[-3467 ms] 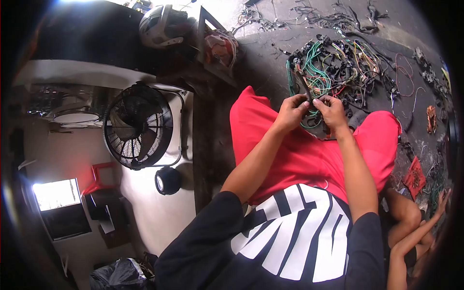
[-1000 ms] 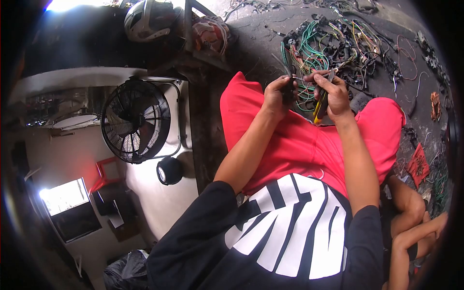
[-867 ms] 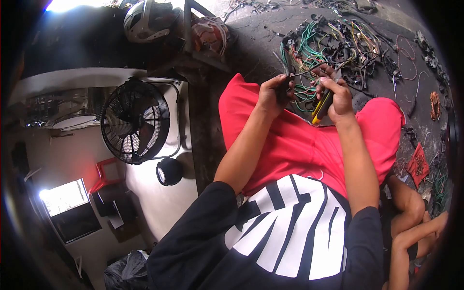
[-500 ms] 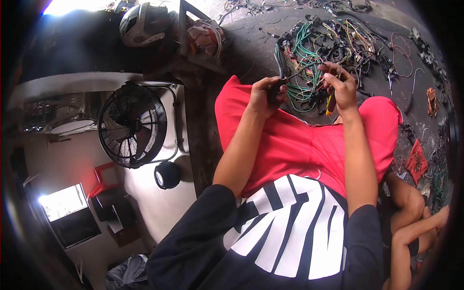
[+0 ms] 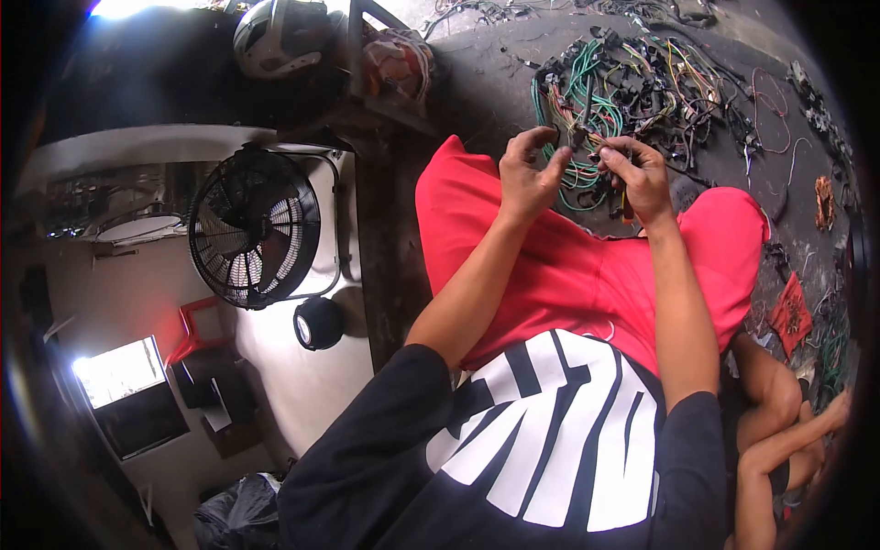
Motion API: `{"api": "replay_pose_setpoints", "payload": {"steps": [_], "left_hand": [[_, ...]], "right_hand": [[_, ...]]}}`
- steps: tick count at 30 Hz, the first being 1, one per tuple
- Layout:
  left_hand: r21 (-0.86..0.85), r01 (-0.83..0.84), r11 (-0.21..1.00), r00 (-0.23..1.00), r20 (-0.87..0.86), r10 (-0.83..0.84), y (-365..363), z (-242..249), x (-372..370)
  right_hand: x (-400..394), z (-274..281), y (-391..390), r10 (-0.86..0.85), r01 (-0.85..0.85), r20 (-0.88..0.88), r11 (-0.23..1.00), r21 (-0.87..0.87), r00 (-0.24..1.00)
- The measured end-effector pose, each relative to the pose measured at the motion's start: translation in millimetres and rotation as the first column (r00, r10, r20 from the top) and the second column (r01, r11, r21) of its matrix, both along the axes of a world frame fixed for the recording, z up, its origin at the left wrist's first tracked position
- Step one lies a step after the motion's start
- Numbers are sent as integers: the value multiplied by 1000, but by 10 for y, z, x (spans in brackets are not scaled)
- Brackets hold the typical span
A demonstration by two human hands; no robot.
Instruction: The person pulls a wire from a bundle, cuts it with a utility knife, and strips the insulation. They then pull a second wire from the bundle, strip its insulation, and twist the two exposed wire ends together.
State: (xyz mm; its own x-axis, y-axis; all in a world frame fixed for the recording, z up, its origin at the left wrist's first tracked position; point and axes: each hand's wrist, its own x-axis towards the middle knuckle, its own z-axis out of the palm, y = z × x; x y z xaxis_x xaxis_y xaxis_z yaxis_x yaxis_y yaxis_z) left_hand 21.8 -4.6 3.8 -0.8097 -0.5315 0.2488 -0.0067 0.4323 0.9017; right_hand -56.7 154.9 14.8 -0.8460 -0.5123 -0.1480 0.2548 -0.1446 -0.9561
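A tangled wiring harness [image 5: 587,69], with green, red, yellow and black wires and dark connectors, lies on the floor in front of my crossed legs. My left hand [image 5: 532,179] is at its near edge, thumb and fingers apart, with nothing clearly held between them. Thumb and fingertips of my right hand [image 5: 644,179] pinch the end of some thin wires [image 5: 594,141] beside a dark connector. A small tool with a yellow-orange handle [image 5: 627,209] sticks out below the right palm; its working end is hidden by the hand.
Another person's bare leg and arm [image 5: 765,440] are close on the right. A red cloth piece [image 5: 791,314] and loose wire scraps lie on that side. To the left stand a black fan [image 5: 254,229] and a helmet [image 5: 280,41]. More wires lie at the far edge.
My left hand has opened and let go of the dark cable it held. The right hand has shifted slightly, its fingers now closer to the left hand. The view has moved a little.
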Motion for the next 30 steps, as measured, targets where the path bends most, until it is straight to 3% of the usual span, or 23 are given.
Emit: {"api": "replay_pose_setpoints", "payload": {"steps": [3,7,10,17,18,21,24,25,30], "left_hand": [[-35,62,997,998,-21,-63,95,85,7],[-327,-99,940,977,-212,29,145,325,-55],[-363,76,929,977,-159,-142,78,270,-30],[3,214,977,974,-79,-214,111,181,32],[167,224,960,975,-46,-219,102,188,33],[585,257,769,946,9,-324,-25,189,21],[868,258,425,873,-22,-487,-177,160,24],[856,274,439,856,-9,-516,-171,176,26],[936,268,228,794,-80,-602,-151,169,51]], "right_hand": [[18,-5,2,40,-36,-61,998,60,997],[14,-100,4,103,-95,-134,993,65,986],[31,-143,-26,97,-89,-190,995,51,977],[13,-72,-31,88,-77,-95,990,119,992],[0,-89,-27,81,-69,-93,990,123,992],[-5,-97,-11,77,-69,-77,993,100,994],[6,-12,6,102,-92,-85,990,108,991],[10,14,8,114,-103,-93,988,117,989],[32,-36,-3,163,-159,-48,984,83,985]]}}
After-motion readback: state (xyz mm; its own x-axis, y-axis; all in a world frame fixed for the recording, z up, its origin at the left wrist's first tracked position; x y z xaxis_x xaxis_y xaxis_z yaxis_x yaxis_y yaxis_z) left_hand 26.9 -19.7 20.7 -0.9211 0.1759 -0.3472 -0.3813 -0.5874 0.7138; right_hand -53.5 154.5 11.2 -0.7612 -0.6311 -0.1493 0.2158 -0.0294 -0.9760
